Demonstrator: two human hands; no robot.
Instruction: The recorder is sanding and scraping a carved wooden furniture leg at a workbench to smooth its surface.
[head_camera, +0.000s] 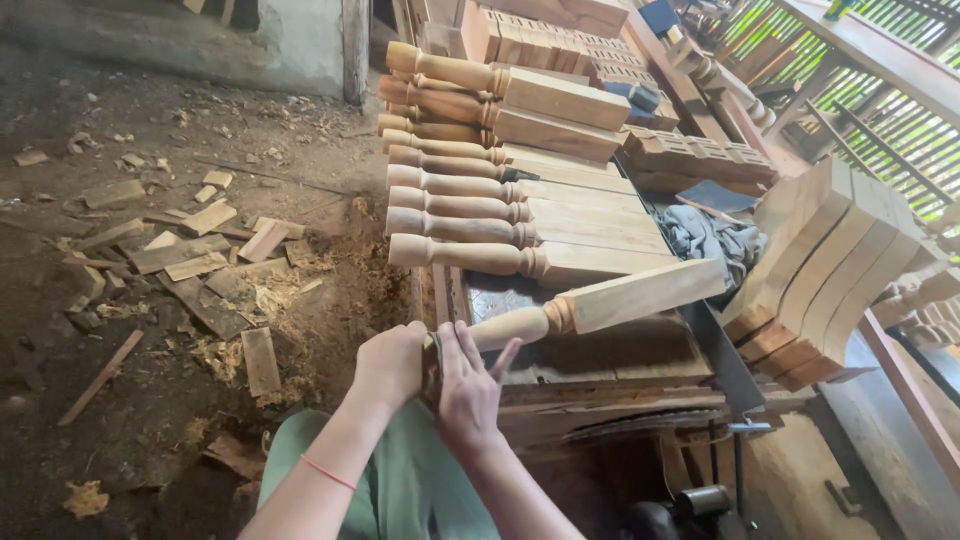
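Baluster (600, 305): a turned wooden piece with a rounded end and a square block, lying slantwise on the tabletop (640, 350); its rounded end is held between both hands at the tabletop's near left edge.
Floor (150, 330): bare earth at the left, strewn with wood offcuts (210, 245) and shavings.
Left hand (388, 365): closed in a fist around the tip of the rounded end; a thin red band is worn on the wrist.
Sanding sheet (436, 345): a thin edge of what appears to be abrasive paper is glimpsed between the hands; its kind cannot be told for certain.
Right hand (468, 385): pressed flat against the rounded end, fingers spread and partly lifted, just beside the left hand.
Technique: in judgement, even pressure is best kept around the curve, the block is best left resting on the tabletop for support, and the grooves are best followed lightly so the turned profile is not flattened.
Stack (500, 170): similar balusters piled in rows behind the held piece.
Curved blocks (830, 270): thick sawn pieces leaned together at the right, beside a grey cloth (710, 240).
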